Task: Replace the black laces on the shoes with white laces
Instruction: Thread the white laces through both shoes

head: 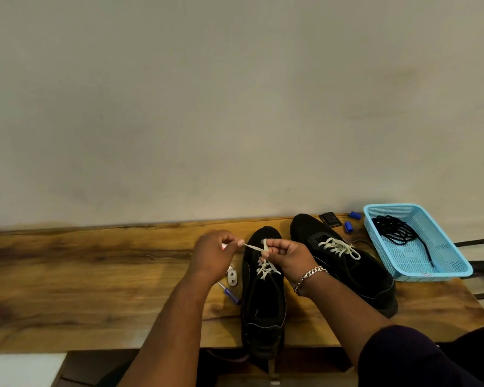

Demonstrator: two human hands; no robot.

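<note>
On the wooden bench [95,275], the near shoe [263,303] holds a soft, floppy white lace [256,248]. Left hand [214,254], at nine o'clock, and right hand [288,256] both pinch it; best held near its tips.

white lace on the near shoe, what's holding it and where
Both hands hold the white lace above the near black shoe: the left hand pinches one free end, and the right hand grips a loop of it between its fingertips.
</note>
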